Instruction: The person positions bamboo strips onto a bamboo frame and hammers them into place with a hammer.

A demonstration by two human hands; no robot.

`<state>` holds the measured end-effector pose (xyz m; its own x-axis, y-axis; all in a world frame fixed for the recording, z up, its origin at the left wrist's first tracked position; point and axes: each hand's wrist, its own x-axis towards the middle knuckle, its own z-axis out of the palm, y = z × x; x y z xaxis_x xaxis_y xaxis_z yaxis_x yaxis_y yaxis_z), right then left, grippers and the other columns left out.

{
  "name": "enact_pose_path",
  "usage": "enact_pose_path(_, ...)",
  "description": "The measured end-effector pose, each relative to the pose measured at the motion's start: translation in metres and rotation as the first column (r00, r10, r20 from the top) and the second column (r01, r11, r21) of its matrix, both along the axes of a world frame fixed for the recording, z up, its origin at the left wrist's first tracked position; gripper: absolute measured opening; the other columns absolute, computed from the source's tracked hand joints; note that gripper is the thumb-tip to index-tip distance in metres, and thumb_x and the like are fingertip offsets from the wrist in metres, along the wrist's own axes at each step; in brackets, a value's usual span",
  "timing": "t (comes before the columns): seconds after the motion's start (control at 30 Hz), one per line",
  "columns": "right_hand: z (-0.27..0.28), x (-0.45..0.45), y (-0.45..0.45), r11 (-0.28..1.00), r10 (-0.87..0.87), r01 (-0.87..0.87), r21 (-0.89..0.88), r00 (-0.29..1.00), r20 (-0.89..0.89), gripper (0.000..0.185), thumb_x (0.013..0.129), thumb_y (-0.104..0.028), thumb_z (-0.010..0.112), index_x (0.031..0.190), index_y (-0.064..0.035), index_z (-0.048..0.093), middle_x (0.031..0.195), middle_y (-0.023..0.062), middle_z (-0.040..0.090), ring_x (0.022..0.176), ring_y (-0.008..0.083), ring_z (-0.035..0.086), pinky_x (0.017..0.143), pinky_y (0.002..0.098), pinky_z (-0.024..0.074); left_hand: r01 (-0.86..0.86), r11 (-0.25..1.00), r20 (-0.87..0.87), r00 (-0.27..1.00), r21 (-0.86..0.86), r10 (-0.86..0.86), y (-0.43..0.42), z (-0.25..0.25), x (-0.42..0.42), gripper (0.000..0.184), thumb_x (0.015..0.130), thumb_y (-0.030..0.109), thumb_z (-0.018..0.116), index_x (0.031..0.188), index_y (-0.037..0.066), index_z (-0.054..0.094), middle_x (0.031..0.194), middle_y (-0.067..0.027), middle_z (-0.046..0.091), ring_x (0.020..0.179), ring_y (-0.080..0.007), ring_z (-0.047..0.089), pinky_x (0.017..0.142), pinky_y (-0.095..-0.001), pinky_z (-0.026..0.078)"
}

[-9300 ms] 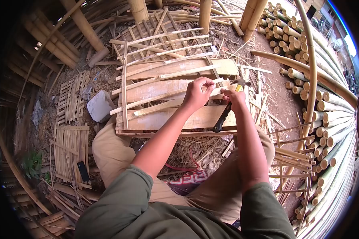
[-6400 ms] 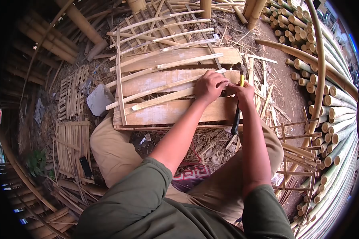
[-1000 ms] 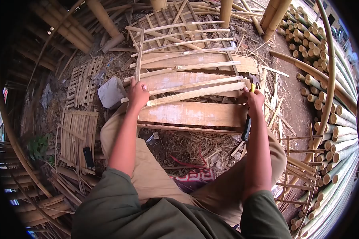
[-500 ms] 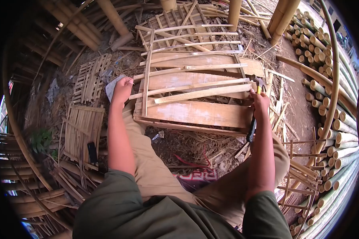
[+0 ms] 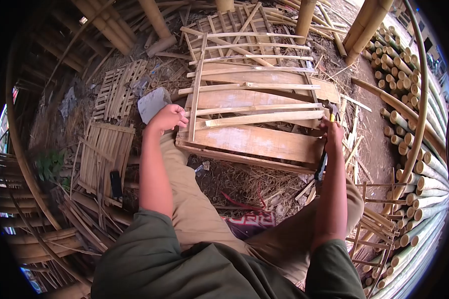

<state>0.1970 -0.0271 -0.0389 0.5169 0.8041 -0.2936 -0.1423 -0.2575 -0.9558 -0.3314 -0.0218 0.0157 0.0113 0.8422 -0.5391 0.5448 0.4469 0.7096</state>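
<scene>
Our right hand (image 5: 333, 132) is closed round the hammer (image 5: 321, 169), fingers by the right end of the lowest slat (image 5: 264, 118). Our left hand (image 5: 168, 118), fingers drawn narrow, is at the slats' left side, beside the crosspiece (image 5: 198, 84); whether it pinches anything, we cannot tell. Slats lie over wide boards (image 5: 254, 140). Pale block (image 5: 152, 103) just behind our left hand.

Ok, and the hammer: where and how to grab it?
I'd take the hammer by its black grip, coming from the wearer's side. That end points back toward the wearer, past the wooden frame's near edge, with the head at the far end. The right hand already covers the part nearer the head.
</scene>
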Motion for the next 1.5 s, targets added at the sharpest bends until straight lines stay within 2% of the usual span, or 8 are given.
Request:
enact_pose_path(0.27,-0.005,0.003,0.003,0.999,-0.027,0.027,-0.030,1.000,0.005,0.024,0.078,-0.023,0.076,0.077,-0.0101,0.056,0.068,0.0032,0.063,0.040,0.0090,0.041,0.035,0.0243,0.0283,0.021,0.987,-0.118,0.993,0.160,-0.002,0.004,-0.019,-0.002,0.025,0.100,0.019,0.052,0.112,-0.002,0.059,0.098,-0.0111,0.070,0.085,-0.0134,0.066,0.061,-0.0269,0.046)
enact_pose_path(0.37,-0.005,0.005,0.003,0.997,0.006,-0.004,-0.079,0.999,0.034,0.022,0.082,-0.028,0.071,0.093,-0.0088,0.069,0.076,0.0027,0.068,0.062,0.0095,0.061,0.049,0.0233,0.0343,-0.058,0.979,-0.142,0.986,0.196,0.087,0.004,-0.027,-0.003,0.020,0.094,0.015,0.058,0.100,-0.002,0.067,0.090,-0.0121,0.071,0.083,-0.0167,0.065,0.080,-0.0327,0.050)
enact_pose_path(0.6,0.006,0.004,-0.003,0.992,-0.008,0.007,-0.124,1.000,-0.005,0.019,0.082,-0.026,0.069,0.091,-0.0092,0.070,0.080,0.0020,0.071,0.053,0.0083,0.046,0.049,0.0245,0.0331,-0.180,0.967,-0.064,0.979,0.181,0.195,-0.007,-0.006,0.011,0.018,0.095,0.013,0.054,0.103,0.000,0.063,0.094,-0.0108,0.071,0.082,-0.0166,0.064,0.076,-0.0343,0.051)
enact_pose_path(0.87,0.009,0.016,0.001,0.992,-0.087,0.081,-0.099,0.995,-0.057,0.018,0.079,-0.018,0.070,0.093,-0.0068,0.067,0.087,0.0032,0.067,0.052,0.0101,0.040,0.048,0.0270,0.0341,-0.290,0.954,0.165,0.947,0.074,0.275,-0.004,-0.006,0.006,0.023,0.102,0.023,0.049,0.114,0.004,0.054,0.116,-0.0125,0.064,0.105,-0.0275,0.063,0.081,-0.0410,0.054)
enact_pose_path(1.07,0.012,0.017,0.000,0.991,-0.127,0.123,-0.046,0.988,-0.090,0.020,0.075,-0.012,0.073,0.089,-0.0031,0.063,0.077,0.0029,0.057,0.048,0.0102,0.039,0.045,0.0266,0.0316,-0.227,0.971,0.033,0.974,0.078,0.225,-0.007,0.009,0.018,0.023,0.102,0.024,0.049,0.115,0.006,0.055,0.114,-0.0079,0.064,0.104,-0.0220,0.063,0.084,-0.0481,0.053)
enact_pose_path(1.13,0.013,0.017,-0.001,0.993,-0.118,0.116,-0.024,0.986,-0.121,0.020,0.072,-0.010,0.076,0.085,-0.0028,0.062,0.066,0.0009,0.050,0.046,0.0103,0.039,0.044,0.0266,0.0304,-0.260,0.960,0.066,0.965,0.103,0.254,-0.006,0.000,0.016,0.022,0.101,0.025,0.051,0.111,0.007,0.057,0.109,-0.0059,0.066,0.099,-0.0193,0.064,0.077,-0.0430,0.052)
enact_pose_path(1.43,0.024,0.015,0.000,0.993,-0.108,0.099,-0.061,0.981,-0.161,0.021,0.074,-0.012,0.070,0.090,-0.0016,0.062,0.086,0.0077,0.062,0.052,0.0100,0.038,0.048,0.0274,0.0316,-0.384,0.898,0.078,0.923,0.215,0.376,-0.007,0.004,0.024,0.019,0.100,0.022,0.053,0.106,0.005,0.060,0.099,-0.0054,0.069,0.084,-0.0152,0.065,0.066,-0.0338,0.051)
enact_pose_path(1.5,0.023,0.017,0.002,0.992,-0.098,0.085,-0.098,0.986,-0.135,0.016,0.080,-0.018,0.066,0.092,-0.0100,0.057,0.079,-0.0018,0.060,0.048,0.0079,0.035,0.046,0.0259,0.0316,-0.386,0.891,0.082,0.922,0.237,0.378,-0.007,0.006,0.025,0.018,0.100,0.020,0.054,0.105,0.004,0.060,0.097,-0.0061,0.069,0.081,-0.0152,0.065,0.065,-0.0317,0.051)
